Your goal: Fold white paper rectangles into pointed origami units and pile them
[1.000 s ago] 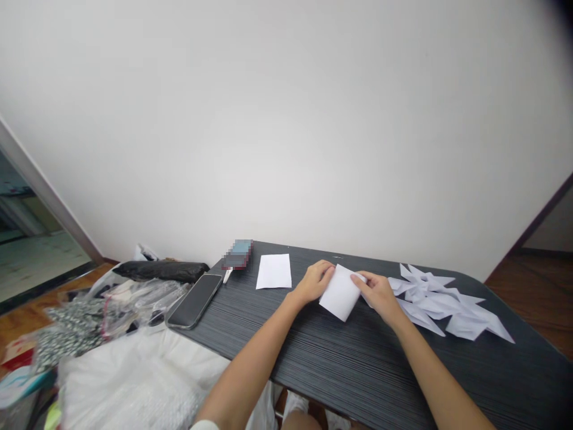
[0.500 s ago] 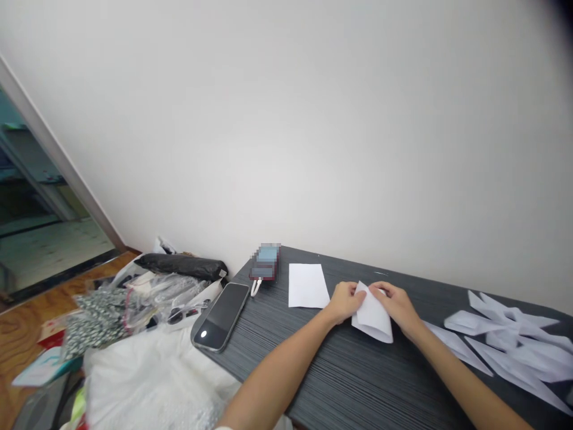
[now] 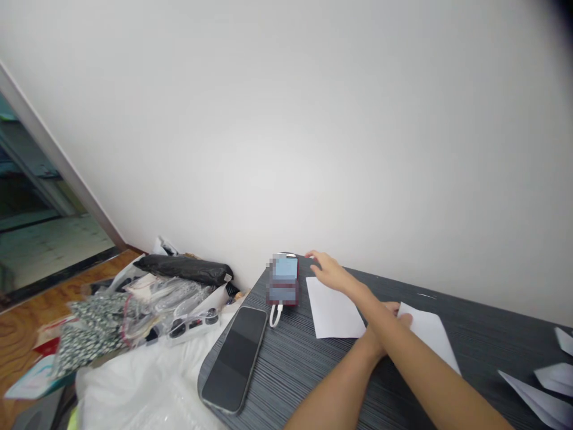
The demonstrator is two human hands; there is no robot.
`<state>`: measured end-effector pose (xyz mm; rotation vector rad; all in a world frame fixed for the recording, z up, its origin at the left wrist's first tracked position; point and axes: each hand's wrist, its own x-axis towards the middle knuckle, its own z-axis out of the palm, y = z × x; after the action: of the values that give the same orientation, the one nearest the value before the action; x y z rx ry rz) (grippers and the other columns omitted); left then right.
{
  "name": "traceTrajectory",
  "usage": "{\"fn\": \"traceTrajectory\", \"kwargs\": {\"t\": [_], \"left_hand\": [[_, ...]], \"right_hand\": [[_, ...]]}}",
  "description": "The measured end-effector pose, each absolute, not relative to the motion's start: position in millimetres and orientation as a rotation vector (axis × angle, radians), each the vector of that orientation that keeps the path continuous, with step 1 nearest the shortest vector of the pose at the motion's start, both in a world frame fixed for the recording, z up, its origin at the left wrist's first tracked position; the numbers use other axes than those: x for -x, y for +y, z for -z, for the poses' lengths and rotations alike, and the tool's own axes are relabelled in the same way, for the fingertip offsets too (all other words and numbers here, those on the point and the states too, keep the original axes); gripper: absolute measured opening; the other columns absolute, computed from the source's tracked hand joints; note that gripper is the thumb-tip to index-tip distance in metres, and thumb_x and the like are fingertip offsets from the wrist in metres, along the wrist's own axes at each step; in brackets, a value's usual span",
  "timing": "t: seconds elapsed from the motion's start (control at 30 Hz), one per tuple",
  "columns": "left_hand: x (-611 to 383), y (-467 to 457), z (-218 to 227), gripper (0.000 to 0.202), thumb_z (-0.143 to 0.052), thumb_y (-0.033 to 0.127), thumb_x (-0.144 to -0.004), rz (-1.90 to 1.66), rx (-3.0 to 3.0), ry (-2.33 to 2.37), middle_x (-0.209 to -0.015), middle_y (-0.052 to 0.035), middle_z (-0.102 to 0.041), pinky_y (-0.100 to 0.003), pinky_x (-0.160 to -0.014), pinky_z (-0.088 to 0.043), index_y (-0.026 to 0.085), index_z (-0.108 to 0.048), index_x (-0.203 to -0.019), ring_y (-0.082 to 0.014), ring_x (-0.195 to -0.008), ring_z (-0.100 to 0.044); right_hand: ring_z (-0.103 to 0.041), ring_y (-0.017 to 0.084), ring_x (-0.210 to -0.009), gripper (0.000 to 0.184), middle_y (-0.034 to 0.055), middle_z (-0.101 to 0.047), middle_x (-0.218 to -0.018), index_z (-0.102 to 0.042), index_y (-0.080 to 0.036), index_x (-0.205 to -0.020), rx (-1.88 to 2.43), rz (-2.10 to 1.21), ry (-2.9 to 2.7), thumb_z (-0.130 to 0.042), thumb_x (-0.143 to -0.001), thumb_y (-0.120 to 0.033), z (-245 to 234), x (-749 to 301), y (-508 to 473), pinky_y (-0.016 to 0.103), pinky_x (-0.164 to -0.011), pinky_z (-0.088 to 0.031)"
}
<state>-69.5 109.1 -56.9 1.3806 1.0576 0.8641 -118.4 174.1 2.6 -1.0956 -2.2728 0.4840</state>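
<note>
My left hand [image 3: 394, 319] grips the corner of a folded white sheet of paper [image 3: 432, 334] on the dark table, thumb on top; part of the hand is hidden behind my right forearm. Crossing over the left arm, my right hand [image 3: 330, 273] hovers with its fingers apart and nothing in them. It is above the far edge of a flat white sheet of paper [image 3: 333, 310]. Folded white paper pieces [image 3: 537, 400] lie at the right end of the table.
A blurred-out device [image 3: 283, 280] with a white strap stands near the wall. At the table's left edge lies a black smartphone [image 3: 235, 358]. Left of the table are plastic bags, a black wrapped roll [image 3: 183, 269] and a white bag [image 3: 143, 388]. A white wall [image 3: 286, 131] rises behind.
My right hand has let go of the folded paper and moved left across my left arm to the flat sheet. My left hand keeps its hold. The view has shifted left.
</note>
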Motion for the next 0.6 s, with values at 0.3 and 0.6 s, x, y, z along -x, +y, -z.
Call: {"fn": "traceTrajectory", "kwargs": {"t": [0.3,0.6], "left_hand": [[68,109,57,0.024,-0.042,0.022,-0.070,-0.859,-1.626,1.280,-0.064,-0.0022,-0.058,-0.020,-0.050,-0.036,0.013,-0.064,-0.077,-0.0105,-0.055,-0.045],[69,109,57,0.023,-0.043,0.022,-0.069,-0.903,-1.643,1.273,-0.059,-0.0014,-0.055,-0.019,-0.045,-0.031,0.013,-0.064,-0.071,-0.0088,-0.049,-0.039]], "right_hand": [[-0.052,0.016,-0.087,0.033,0.0064,-0.055,-0.092,-0.044,-0.020,-0.110,0.990,-0.655,-2.164,-0.030,-0.081,-0.015,26,152,174,0.031,-0.079,-0.038],[-0.049,0.018,-0.098,0.031,0.0094,-0.054,-0.104,-0.052,-0.017,-0.105,0.991,-0.634,-2.228,-0.033,-0.081,-0.016,31,154,172,0.032,-0.085,-0.035]]}}
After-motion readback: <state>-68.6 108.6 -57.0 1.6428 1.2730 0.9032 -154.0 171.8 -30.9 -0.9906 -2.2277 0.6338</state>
